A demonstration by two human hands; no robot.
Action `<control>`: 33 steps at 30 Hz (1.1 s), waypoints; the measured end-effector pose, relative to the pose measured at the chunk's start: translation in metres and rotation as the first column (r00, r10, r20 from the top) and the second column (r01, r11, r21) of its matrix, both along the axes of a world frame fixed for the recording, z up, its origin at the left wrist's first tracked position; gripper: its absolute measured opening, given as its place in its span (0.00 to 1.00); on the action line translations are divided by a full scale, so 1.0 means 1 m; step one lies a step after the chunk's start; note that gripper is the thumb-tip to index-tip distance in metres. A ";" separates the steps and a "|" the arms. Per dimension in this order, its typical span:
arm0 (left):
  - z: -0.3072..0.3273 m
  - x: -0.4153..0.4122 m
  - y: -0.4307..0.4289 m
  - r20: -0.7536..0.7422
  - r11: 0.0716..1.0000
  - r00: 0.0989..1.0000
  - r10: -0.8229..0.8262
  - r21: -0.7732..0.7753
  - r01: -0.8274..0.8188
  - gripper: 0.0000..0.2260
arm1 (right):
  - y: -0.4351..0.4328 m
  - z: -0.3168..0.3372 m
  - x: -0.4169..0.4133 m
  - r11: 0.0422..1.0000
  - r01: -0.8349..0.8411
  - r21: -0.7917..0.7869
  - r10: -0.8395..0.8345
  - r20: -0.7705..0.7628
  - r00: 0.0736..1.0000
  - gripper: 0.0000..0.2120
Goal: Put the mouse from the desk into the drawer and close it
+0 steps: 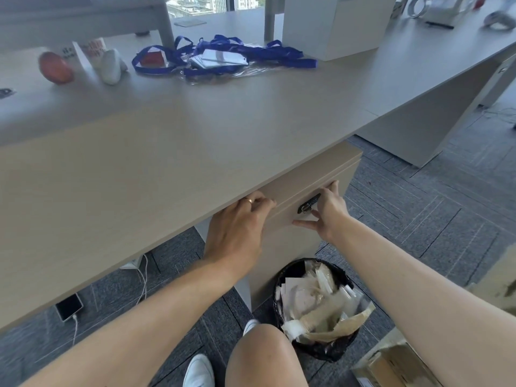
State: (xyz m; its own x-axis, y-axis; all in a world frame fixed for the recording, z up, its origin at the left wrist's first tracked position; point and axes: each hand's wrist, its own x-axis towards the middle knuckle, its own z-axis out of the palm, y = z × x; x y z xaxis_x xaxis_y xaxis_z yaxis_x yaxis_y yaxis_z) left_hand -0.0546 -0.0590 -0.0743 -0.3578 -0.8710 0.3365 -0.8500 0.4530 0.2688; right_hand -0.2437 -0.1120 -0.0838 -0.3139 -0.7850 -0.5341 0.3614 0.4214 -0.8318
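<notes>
My left hand (237, 227) is curled over the top left edge of the drawer (304, 191), fingers bent on the front panel, holding nothing else. My right hand (328, 212) is spread half open against the same panel, fingertips on its upper right edge, thumb under, just beside the metal handle (308, 205); nothing in it either. Drawer front looks nearly flush w/ the cabinet under the desk (195, 141), so I'd judge it's shut or almost; can't see inside.

The mouse (111, 67), white, sits far back on the desk's left side, well apart from both hands. So main step not done: mouse not yet in the drawer, then closing is left.

Count: 1 mouse, 1 orange-red round thing (54, 67) near it, 1 tangle of blue lanyards (223, 55) w/ badges (can't count them), 1 white box (332, 26), 1 bin (318, 308) full of wrappers on the floor, 1 phone (69, 307) charging under the desk.
</notes>
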 end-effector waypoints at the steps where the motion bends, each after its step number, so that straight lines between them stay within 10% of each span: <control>1: -0.001 0.000 -0.001 -0.005 1.000 1.000 0.003 0.002 -0.003 0.27 | 0.001 0.000 0.000 1.000 0.004 -0.001 -0.004 0.005 1.000 0.30; 24: -0.002 0.006 -0.004 -0.012 0.998 0.998 -0.054 -0.023 0.053 0.27 | 0.007 0.012 0.000 0.998 -0.062 0.004 0.062 -0.061 0.996 0.31; 33: 0.020 0.003 0.009 0.146 0.994 0.985 -0.095 0.064 0.086 0.28 | 0.111 0.080 -0.068 0.957 -0.268 0.109 0.281 -0.573 0.770 0.34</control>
